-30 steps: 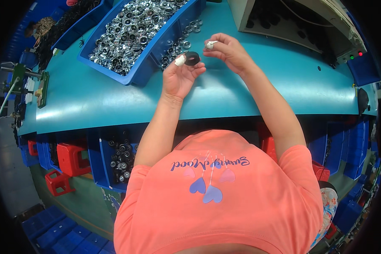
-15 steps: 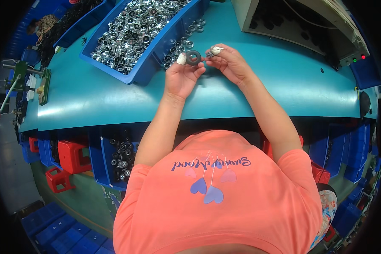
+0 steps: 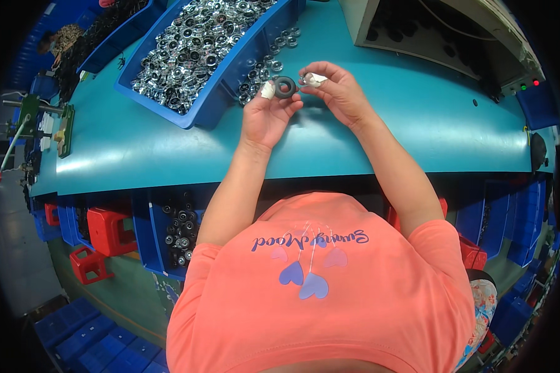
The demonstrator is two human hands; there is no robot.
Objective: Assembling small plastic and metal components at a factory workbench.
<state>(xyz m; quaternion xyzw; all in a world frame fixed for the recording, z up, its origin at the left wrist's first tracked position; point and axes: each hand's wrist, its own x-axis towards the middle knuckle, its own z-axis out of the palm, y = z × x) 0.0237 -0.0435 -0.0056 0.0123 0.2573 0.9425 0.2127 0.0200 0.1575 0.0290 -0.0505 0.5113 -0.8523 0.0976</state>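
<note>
Dark grey ring [image 3: 285,87], round, holed | pinched by left hand [image 3: 266,115]

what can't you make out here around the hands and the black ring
- Head view: the black ring sits between left hand and right hand; fingers cover its edges, so the exact grip is unclear.
- Small metal parts in the blue bin: too small to identify.
- Grey machine: cut off by the top edge.
</note>
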